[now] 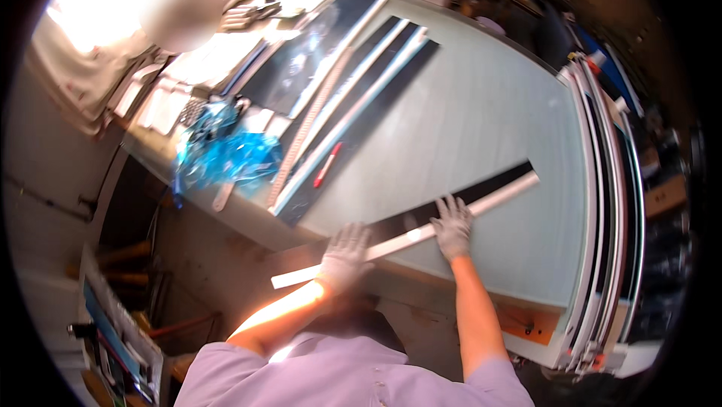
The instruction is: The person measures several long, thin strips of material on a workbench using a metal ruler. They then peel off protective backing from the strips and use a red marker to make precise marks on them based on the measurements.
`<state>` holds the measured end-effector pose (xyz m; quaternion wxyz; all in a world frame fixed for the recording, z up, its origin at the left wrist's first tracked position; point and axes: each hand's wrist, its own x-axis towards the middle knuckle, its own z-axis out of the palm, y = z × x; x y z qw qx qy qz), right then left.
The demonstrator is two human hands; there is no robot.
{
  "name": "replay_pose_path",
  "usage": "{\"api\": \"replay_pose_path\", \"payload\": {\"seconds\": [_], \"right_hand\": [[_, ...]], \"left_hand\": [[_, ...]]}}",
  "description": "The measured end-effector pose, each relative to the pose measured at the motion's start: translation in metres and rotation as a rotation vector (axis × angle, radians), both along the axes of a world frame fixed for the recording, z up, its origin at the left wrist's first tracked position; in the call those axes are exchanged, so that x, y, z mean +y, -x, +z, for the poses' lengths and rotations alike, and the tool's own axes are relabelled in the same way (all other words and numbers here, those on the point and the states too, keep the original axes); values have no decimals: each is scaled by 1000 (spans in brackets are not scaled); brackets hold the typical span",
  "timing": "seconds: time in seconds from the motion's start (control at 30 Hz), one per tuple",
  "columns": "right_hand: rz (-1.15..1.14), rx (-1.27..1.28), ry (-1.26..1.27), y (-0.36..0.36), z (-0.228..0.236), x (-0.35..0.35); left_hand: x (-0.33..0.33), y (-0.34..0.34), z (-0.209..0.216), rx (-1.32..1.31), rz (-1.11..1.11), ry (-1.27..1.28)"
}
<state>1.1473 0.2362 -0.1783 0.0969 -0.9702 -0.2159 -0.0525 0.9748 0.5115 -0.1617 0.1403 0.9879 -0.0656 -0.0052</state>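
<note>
My left hand [346,256], in a pale grey glove, lies across a long white strip [398,243] toward its left end. Its fingers are stretched out and reach onto a flat black strip [496,183] along the white one's far side. Further right, my gloved right hand [453,228] rests over both strips with fingers spread. Both strips slant up to the right, and their left ends stick out past the table's near edge. A red and white marker [328,165] lies beyond my left hand, touched by neither hand.
The pale table [481,98] carries several long black and white strips [368,98], a dark glossy panel [316,50] and crumpled blue plastic film [237,155] at left. Upright panels [594,219] stand along its right side. A bright round lamp [177,8] hangs at upper left.
</note>
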Motion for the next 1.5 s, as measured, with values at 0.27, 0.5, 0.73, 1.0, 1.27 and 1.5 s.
{"api": "replay_pose_path", "payload": {"seconds": [0.27, 0.5, 0.73, 1.0, 1.27, 1.5], "right_hand": [[-422, 42, 65, 140, -3, -117], [-587, 116, 168, 176, -8, -136], [-526, 67, -36, 158, 2, -118], [315, 166, -594, 74, 59, 197], [362, 421, -204, 10, 51, 474], [531, 758, -655, 28, 38, 492]], "left_hand": [[-39, -41, -11, -27, -474, 200], [-53, -68, -9, -134, -449, 251], [113, -19, 2, -401, 624, -7], [394, -33, 39, 6, 1081, 12], [419, -66, 2, -17, 931, -51], [365, -45, 42, 163, 312, 702]]}}
